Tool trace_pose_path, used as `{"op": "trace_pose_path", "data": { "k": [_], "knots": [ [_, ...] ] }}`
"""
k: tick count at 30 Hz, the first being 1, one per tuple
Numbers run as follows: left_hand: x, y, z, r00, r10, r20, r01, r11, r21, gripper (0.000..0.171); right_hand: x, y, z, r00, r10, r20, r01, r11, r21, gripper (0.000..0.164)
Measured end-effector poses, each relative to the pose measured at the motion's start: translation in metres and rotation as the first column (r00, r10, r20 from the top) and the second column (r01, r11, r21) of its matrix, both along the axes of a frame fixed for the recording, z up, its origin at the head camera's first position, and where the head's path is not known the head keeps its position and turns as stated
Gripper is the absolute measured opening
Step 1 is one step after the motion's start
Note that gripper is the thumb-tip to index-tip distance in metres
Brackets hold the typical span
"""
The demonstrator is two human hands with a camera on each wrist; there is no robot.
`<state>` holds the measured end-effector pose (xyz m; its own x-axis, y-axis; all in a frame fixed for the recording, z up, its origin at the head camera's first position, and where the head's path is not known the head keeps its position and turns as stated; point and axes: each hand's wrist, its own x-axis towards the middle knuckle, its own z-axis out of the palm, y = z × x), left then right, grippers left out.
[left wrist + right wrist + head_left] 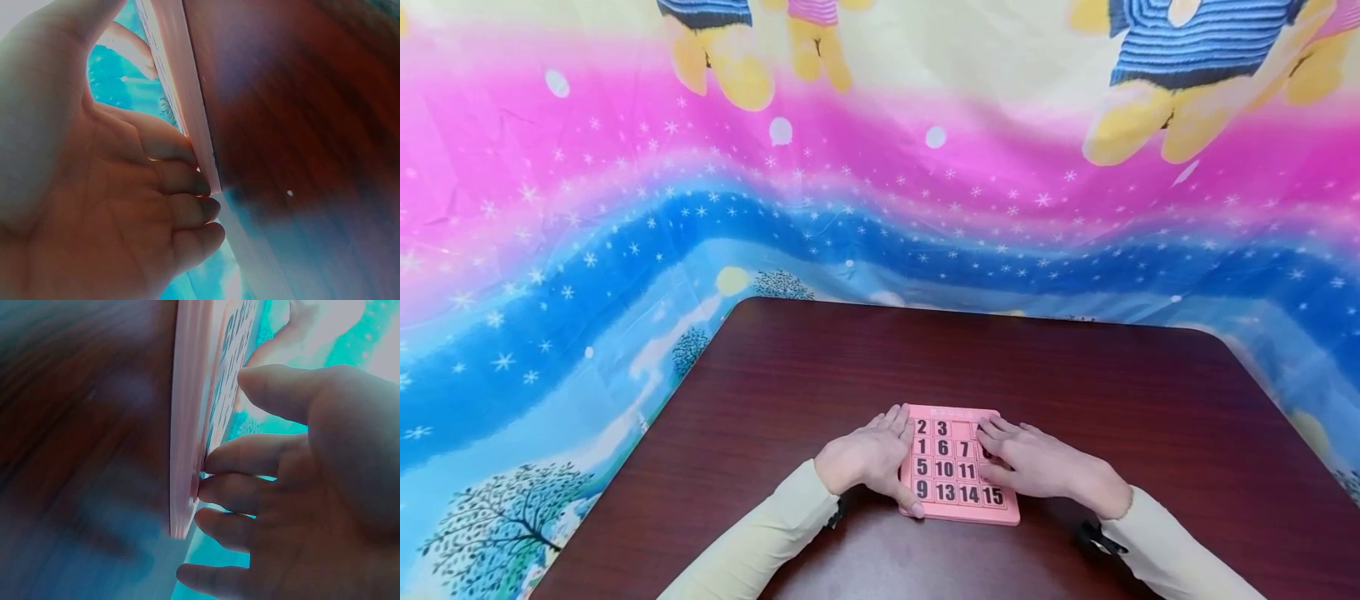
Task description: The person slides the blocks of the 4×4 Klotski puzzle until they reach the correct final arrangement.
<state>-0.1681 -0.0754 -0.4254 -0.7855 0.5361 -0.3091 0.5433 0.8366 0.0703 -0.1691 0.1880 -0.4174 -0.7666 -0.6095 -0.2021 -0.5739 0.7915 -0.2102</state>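
A pink sliding number puzzle [955, 511] lies on the dark wooden table. Black numbers mark its tiles, and a gap without a tile shows in the top row, right of the 3. My left hand [872, 454] rests along the puzzle's left edge, thumb at the lower left corner and fingers near the upper left. From the right, my right hand [1037, 458] reaches over the right column with fairly straight fingers, covering some tiles there. In the right wrist view its fingertips [215, 459] are right at the puzzle's side and face.
The brown table [820, 358] has rounded far corners. Behind and beside it hangs a colourful cloth [865, 192] with snowflakes, trees and cartoon figures. Dark straps [1102, 540] show at my wrists below the pale sleeves.
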Motion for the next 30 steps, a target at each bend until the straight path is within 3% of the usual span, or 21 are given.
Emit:
{"op": "trace_pose_path", "data": {
  "k": [9, 17, 30],
  "knots": [
    [0.0, 0.0, 0.0, 1.0, -0.003, -0.008, 0.003, 1.0, -0.005, 0.131, 0.001, 0.006, 0.0, 0.999, -0.001, -0.048, 0.001, 1.0, 0.008, 0.058],
    [0.0, 0.001, 0.0, 1.0, 0.003, -0.006, -0.003, 1.0, -0.014, 0.132, 0.0, -0.012, 0.005, 0.999, -0.017, -0.051, 0.018, 1.0, 0.017, 0.064],
    [-0.002, 0.001, 0.0, 1.0, -0.002, 0.006, 0.002, 1.0, -0.02, 0.13, -0.006, -0.048, 0.004, 0.997, 0.073, -0.02, -0.073, 0.997, 0.001, 0.063]
  ]
}}
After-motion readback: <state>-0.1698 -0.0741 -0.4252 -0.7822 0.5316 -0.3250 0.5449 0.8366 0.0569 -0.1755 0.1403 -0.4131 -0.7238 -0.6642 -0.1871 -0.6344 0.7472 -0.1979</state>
